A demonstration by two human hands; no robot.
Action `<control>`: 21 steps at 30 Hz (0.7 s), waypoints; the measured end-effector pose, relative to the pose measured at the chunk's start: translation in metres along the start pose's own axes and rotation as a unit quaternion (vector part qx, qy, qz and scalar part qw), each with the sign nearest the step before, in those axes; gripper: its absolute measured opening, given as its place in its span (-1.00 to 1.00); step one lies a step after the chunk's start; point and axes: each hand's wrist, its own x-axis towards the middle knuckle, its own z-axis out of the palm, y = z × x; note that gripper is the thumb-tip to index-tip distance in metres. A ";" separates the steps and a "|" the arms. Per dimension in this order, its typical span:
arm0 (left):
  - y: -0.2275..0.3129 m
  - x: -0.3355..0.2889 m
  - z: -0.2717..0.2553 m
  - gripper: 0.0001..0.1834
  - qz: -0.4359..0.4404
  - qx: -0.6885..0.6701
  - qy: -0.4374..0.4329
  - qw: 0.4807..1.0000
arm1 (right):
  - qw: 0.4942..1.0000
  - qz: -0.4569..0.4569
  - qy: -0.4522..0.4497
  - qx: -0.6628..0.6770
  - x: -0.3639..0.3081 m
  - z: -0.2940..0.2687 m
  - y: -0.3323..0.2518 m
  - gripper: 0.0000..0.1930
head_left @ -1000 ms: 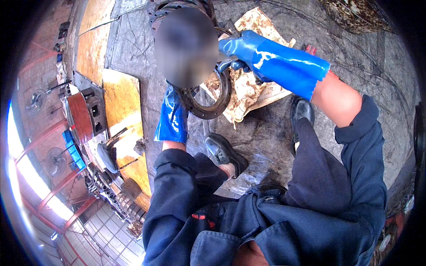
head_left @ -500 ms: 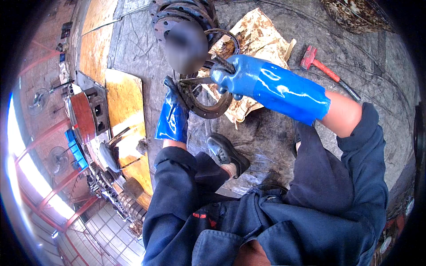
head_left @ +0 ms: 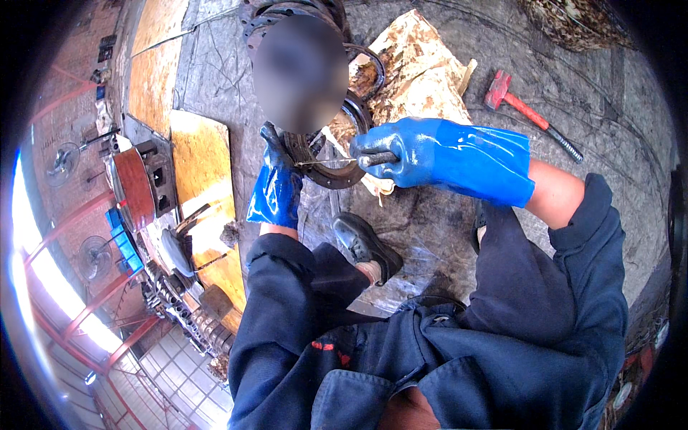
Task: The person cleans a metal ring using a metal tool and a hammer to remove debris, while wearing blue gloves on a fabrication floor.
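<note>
My left hand [head_left: 276,183], in a blue rubber glove, grips the left side of a dark, greasy metal ring [head_left: 342,176] with small holes along its rim. My right hand [head_left: 405,154], gloved alike, is closed around a thin-bladed hand tool [head_left: 383,158] with a dark rod-like end sticking out of the fist. Its blade shows as a narrow line reaching left to the ring's inner edge; whether it touches cannot be told. A blurred patch hides what lies just beyond the ring. Another dark ring [head_left: 369,72] rests behind it, by a stained, crumpled sheet [head_left: 423,68].
Several dark flanged metal parts [head_left: 251,18] are piled at the far side. A red-headed hammer [head_left: 527,110] lies on the dark ground sheet [head_left: 459,29] to the right. Wooden boards [head_left: 201,154] and machine parts [head_left: 208,330] line the left. My shoe [head_left: 365,247] is close below the ring.
My right hand has moved nearer to me and turned, bringing the tool down along the ring. The blade now appears much narrower. My left hand stays on the ring.
</note>
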 end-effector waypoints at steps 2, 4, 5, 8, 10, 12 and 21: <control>0.000 0.002 0.000 -0.10 -0.003 -0.007 -0.005 1.000 | 0.998 -0.019 -0.052 0.012 -0.001 -0.004 0.006 -0.76; -0.001 0.003 0.000 -0.09 -0.004 -0.019 -0.012 1.000 | 0.998 -0.027 -0.061 0.009 -0.004 -0.003 0.010 -0.74; -0.001 0.001 -0.001 -0.09 -0.003 -0.028 -0.012 1.000 | 0.997 -0.032 -0.066 0.008 -0.006 -0.002 0.012 -0.74; 0.000 -0.002 0.011 0.01 -0.003 -0.017 0.011 1.000 | 0.994 0.029 -0.096 0.042 -0.005 -0.005 0.028 -0.71; 0.003 -0.001 0.028 0.01 -0.001 0.015 0.020 1.000 | 0.973 0.168 -0.118 0.109 -0.007 -0.019 0.027 -0.67; 0.001 -0.004 0.028 0.00 0.002 0.048 0.045 0.998 | 0.953 0.200 -0.057 0.223 -0.012 -0.038 0.026 -0.63; 0.005 0.000 0.028 -0.05 -0.028 0.083 0.060 0.994 | 0.932 0.173 0.165 0.274 0.023 -0.044 0.086 -0.54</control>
